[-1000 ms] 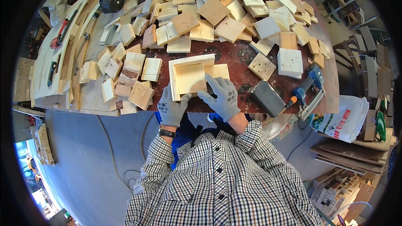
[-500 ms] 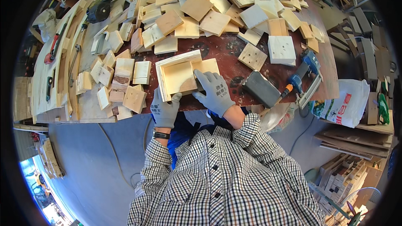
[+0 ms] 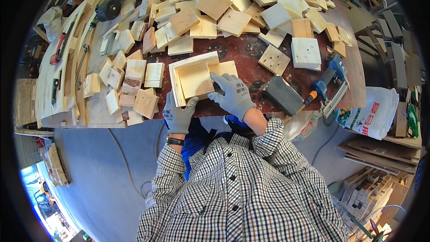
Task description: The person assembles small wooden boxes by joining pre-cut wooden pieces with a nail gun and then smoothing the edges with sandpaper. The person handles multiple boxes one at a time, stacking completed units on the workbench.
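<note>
A small open box of pale wood point(image 3: 175, 80) is held tilted over the table's near edge. My left hand point(image 3: 179, 113), in a grey glove, grips its lower left corner, thumb on the near edge. Inside it a flat, square face of light wood point(image 3: 192, 78) shows. My gloved right hand point(image 3: 232, 95) closes its fingers and thumb on the box's right side, beside a light wooden piece point(image 3: 227, 68) that sticks out there. The right palm hides part of that side.
Many loose square wooden pieces point(image 3: 212, 5) are heaped across the back of the red-brown table point(image 3: 224, 47). To the right lie a dark grey block point(image 3: 283, 95) and a blue nail gun point(image 3: 323, 83). A red-handled tool point(image 3: 58, 50) and long wooden strips lie left.
The whole scene has shifted slightly in the picture. Both hands keep their hold on the box, with only a slight movement of the inner wood near the right fingers.
</note>
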